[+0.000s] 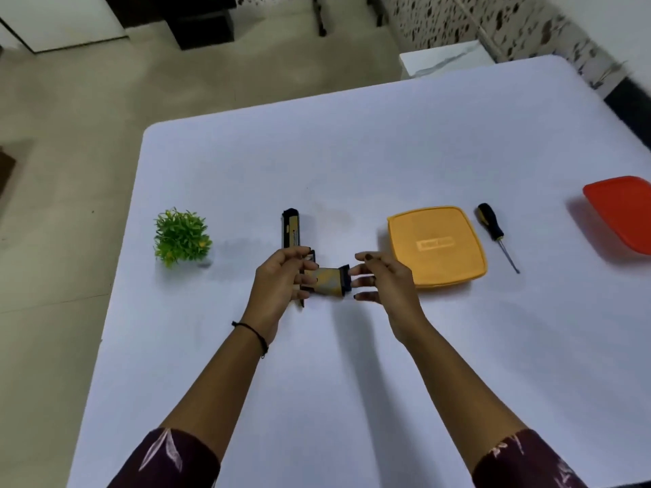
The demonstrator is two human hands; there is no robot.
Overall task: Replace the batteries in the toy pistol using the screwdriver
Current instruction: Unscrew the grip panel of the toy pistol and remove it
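Fingers (303, 264) of the left hand (278, 283) curl round the body of the toy pistol (327, 281), gripping it where the barrel meets the grip. The barrel points away from the person and the grip points to the person's right. The right hand (387, 280) holds nothing. Its fingers (360, 281) are straight and spread, with the tips at the dark butt end of the grip. Whether the pistol rests on the white table (352, 163) or is held just above it cannot be determined.

Task status, as a judgement: early stage.
- The screwdriver (493, 230), with a black and yellow handle, lies on the table beyond the yellow lidded container (436, 246), well apart from both hands.
- No batteries, old or new, are visible, and neither is a removed cover or loose screw.
- Remaining steps appear to be unscrewing the cover, exchanging the batteries, and closing and securing the cover.

Markings: a rectangular mark sits at the centre of the yellow lid, and small print runs along the barrel side. Neither is legible.

Also present are a red container (620, 213) at the right edge and a small green plant (181, 237) to the left.
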